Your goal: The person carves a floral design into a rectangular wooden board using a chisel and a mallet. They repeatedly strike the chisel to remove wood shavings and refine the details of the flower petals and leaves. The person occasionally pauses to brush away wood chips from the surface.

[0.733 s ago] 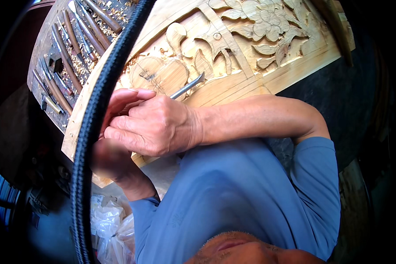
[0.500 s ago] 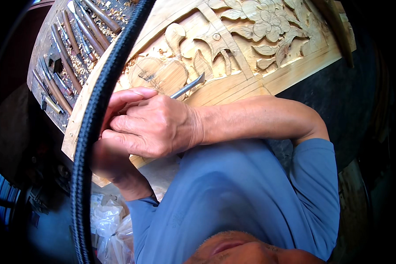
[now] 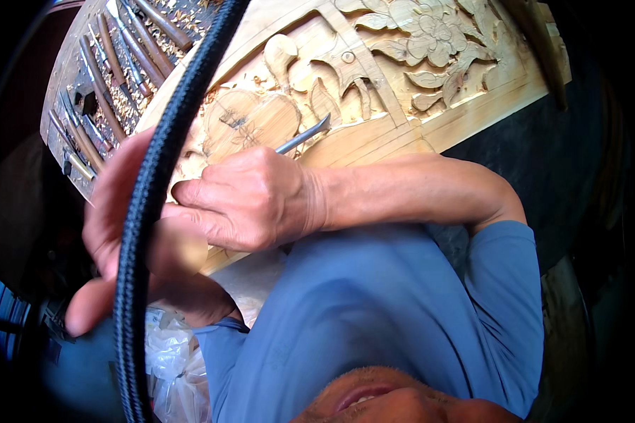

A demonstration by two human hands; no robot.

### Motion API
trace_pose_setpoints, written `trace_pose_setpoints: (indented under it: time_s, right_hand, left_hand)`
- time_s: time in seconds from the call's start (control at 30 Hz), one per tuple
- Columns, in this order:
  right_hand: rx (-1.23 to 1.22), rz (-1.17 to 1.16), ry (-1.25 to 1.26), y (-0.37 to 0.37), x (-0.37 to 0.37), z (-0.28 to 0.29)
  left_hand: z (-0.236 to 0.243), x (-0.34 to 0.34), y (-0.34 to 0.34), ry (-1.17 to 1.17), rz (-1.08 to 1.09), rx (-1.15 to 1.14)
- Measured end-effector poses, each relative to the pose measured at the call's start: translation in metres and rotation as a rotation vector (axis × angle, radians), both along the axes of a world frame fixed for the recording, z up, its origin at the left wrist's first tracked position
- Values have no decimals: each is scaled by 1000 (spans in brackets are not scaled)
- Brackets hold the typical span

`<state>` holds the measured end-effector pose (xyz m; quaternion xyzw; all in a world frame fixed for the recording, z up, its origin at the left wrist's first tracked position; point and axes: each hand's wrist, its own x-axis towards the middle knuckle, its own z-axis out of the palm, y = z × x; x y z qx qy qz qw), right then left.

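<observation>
My right hand (image 3: 243,201) is closed over the near part of the carved wooden panel, its fingers curled and pointing left. From its far side sticks out the metal blade of a carving chisel (image 3: 305,135), angled up to the right over the wood. The chisel's handle is hidden inside the fist. To the left, partly behind a black braided cord, my left hand (image 3: 106,225) is open with fingers stretched and the thumb apart. A blurred patch covers the spot between the two hands. Beside the blade lies a rounded raised shape (image 3: 250,120) with pencil lines.
Several wooden-handled carving tools (image 3: 106,81) lie among wood shavings on the worktable (image 3: 56,99) at the far left. Carved flowers and leaves (image 3: 437,42) cover the panel's right part. The braided cord (image 3: 169,134) crosses the view. Clear plastic bags (image 3: 176,366) sit below at left.
My left hand has come away from beside the right hand, moving left and opening its fingers. The right hand and chisel have barely shifted.
</observation>
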<state>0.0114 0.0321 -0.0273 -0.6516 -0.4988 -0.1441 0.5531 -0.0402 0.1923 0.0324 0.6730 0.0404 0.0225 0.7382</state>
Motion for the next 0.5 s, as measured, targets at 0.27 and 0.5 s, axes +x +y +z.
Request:
trace_pose_setpoints:
  time_s: [0.27,0.5]
  right_hand:
    - [26,-39,-7,-4,4,-2]
    - [48,-65,2,-4,6,-4]
  left_hand:
    - [16,-5,8,-15,138,78]
    - [0,15,-6,-1,24,195]
